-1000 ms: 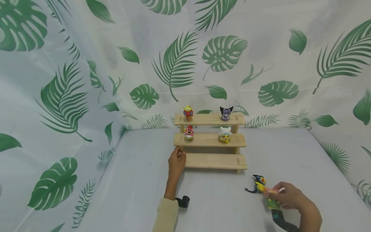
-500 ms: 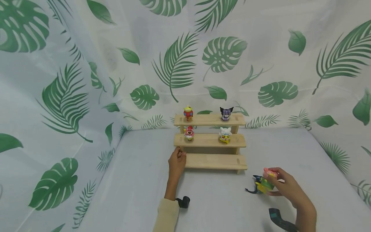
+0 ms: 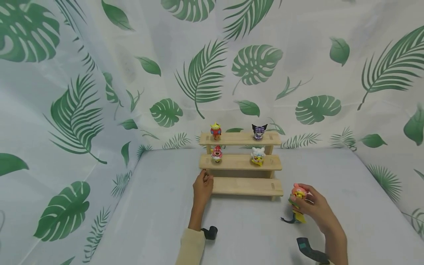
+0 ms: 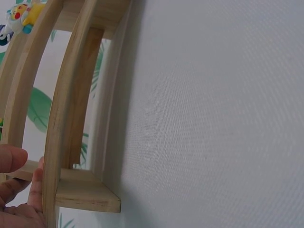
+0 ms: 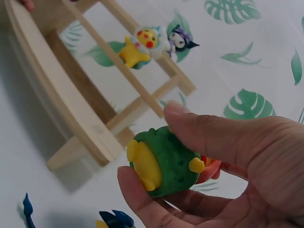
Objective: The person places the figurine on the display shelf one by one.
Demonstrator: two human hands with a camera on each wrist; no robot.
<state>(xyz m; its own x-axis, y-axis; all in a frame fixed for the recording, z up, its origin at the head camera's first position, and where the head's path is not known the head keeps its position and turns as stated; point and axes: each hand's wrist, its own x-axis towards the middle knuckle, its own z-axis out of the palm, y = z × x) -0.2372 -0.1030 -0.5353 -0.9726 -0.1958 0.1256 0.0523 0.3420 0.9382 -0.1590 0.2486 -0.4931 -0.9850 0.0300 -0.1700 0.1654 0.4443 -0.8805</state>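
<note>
My right hand holds a small toy figurine with a pink hat, yellow face and green body, raised off the table right of the shelf. In the right wrist view its green body and yellow underside sit between thumb and fingers. A dark-and-yellow figurine with a black tail lies beneath, partly hidden. At the left end of the three-tier wooden shelf, my left hand pinches a wooden side piece, thumb on one side and fingers on the other.
Two figurines stand on the top tier, red-and-yellow and purple-and-black. The middle tier bears a red-and-pink one and a white-and-yellow one. Leaf-print sheeting surrounds the pale table.
My right hand has lifted the pink-hatted figurine from beside the dark-and-yellow one and carried it left and toward the shelf, turning it upright. My left hand stays at the shelf.
</note>
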